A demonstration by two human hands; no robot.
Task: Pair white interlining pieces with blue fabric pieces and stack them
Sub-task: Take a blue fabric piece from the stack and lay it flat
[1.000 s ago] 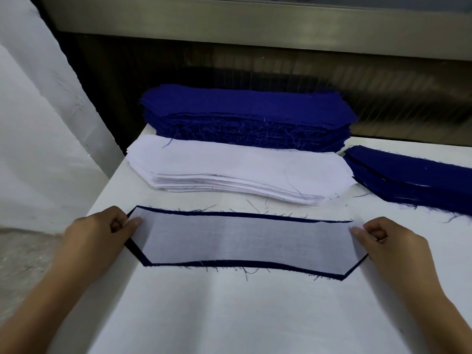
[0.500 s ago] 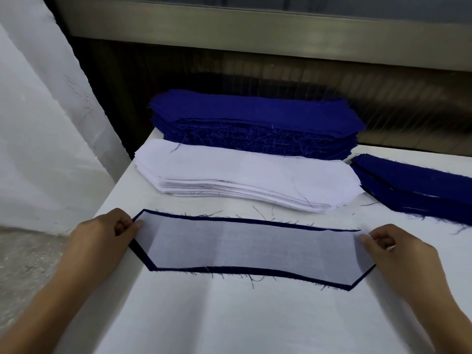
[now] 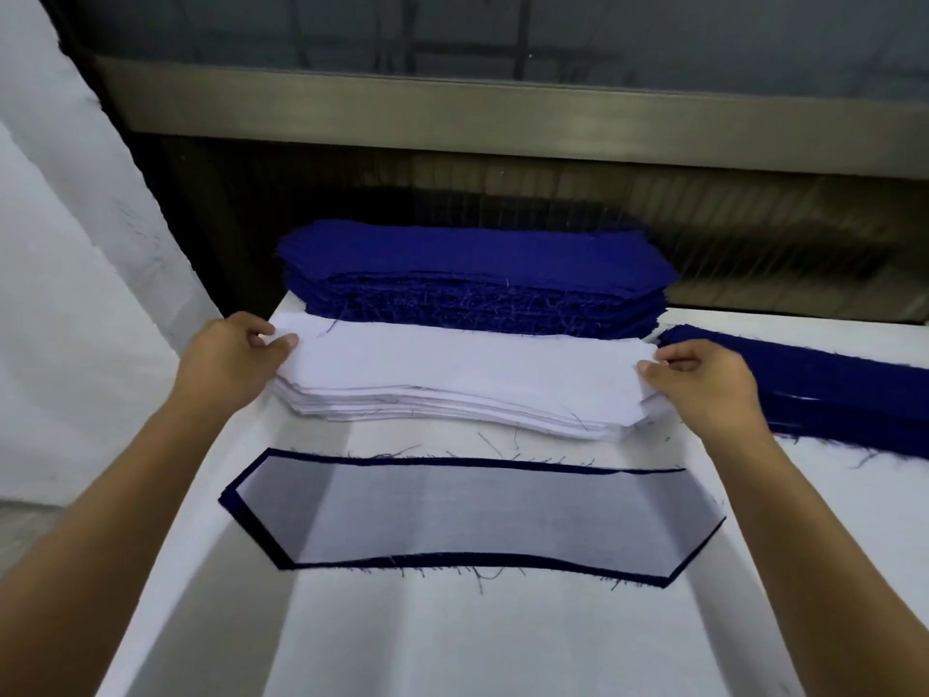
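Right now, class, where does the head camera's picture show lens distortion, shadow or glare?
Head view: the wide-angle lens slightly bows the grey metal rail; a shadow darkens the left end of the white interlining piece lying on blue fabric; the stack of white interlining pieces is evenly lit, sharp, glare-free.

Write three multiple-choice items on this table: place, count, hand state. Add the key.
1. The white interlining stack lies: A. before the tall blue stack B. on it C. behind it
2. All-blue stacks in view: A. one B. two C. four
3. The left hand and right hand: A. lie open, holding nothing B. pinch the interlining stack's ends C. hang idle
Key: A, it sits nearer the person; B, the tall one plus a lower blue stack at right; B, fingers curl on each end.
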